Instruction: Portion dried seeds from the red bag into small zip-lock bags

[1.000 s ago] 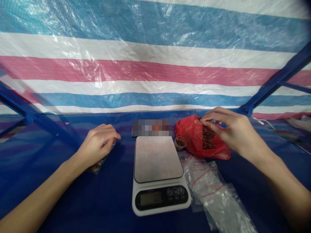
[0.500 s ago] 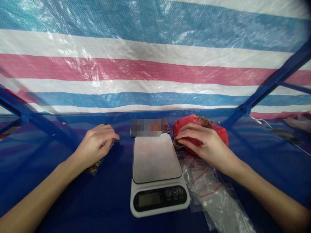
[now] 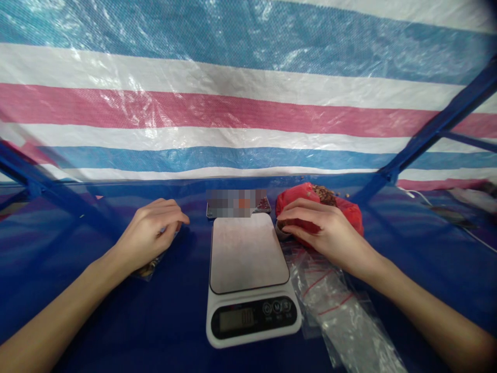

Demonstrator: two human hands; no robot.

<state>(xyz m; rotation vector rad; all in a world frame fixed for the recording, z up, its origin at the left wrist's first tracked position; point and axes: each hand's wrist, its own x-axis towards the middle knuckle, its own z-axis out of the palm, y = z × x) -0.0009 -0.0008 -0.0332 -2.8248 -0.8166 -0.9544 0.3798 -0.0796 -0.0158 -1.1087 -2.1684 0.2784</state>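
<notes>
On the left, my left hand (image 3: 151,228) is closed, its fingers curled over a small clear plastic bag (image 3: 146,269) with brown bits inside. Most of that bag is hidden under the palm. My right hand (image 3: 322,223) is closed in a pinch on a small pale cup-like thing (image 3: 284,234), partly hidden by the fingers. Directly behind this hand lies a red bag (image 3: 351,213), open at the top, with brown grains (image 3: 325,196) showing. Between my hands sits a white kitchen scale (image 3: 248,254) with a bare plate; its display appears to read 0.0.
Clear zip bags (image 3: 341,311) with red strips lie overlapping beside the scale, under my right forearm. A flat dark device (image 3: 264,203), partly blurred out, touches the scale's far edge. Blue metal bars (image 3: 446,124) flank the blue table (image 3: 171,326); a striped sheet (image 3: 233,109) hangs behind.
The view has shifted very slightly, so everything sits a little further left. Both hands keep their places and grips.
</notes>
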